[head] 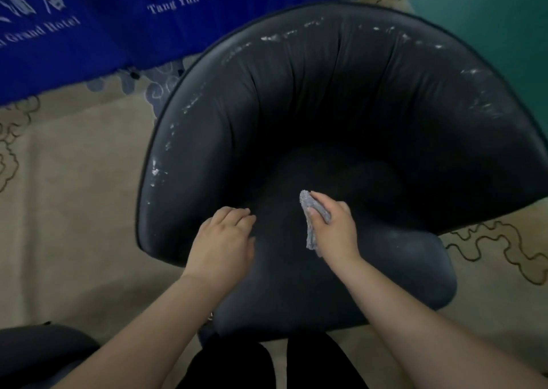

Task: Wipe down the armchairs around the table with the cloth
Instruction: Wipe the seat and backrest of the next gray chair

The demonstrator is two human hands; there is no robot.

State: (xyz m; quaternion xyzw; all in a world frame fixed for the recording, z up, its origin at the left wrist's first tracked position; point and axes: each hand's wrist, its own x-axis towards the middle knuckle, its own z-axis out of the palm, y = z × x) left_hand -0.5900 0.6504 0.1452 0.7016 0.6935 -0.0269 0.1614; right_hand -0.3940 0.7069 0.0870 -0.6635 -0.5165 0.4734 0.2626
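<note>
Both forearms reach over the dark armchair (341, 107): right hand (332, 228) clenched around a grey cloth (311, 222), left hand (225, 237) loosely curled and empty on the seat's left side.

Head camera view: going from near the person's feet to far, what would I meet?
Dark trouser legs → seat cushion → right hand gripping the grey cloth → curved chair back → blue tablecloth.

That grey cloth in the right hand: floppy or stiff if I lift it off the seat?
Probably floppy: the cloth bunches and droops below the right hand. Likely light, since a loose grip holds it. Its knobbly weave should drag rather than slide on the armchair.
</note>
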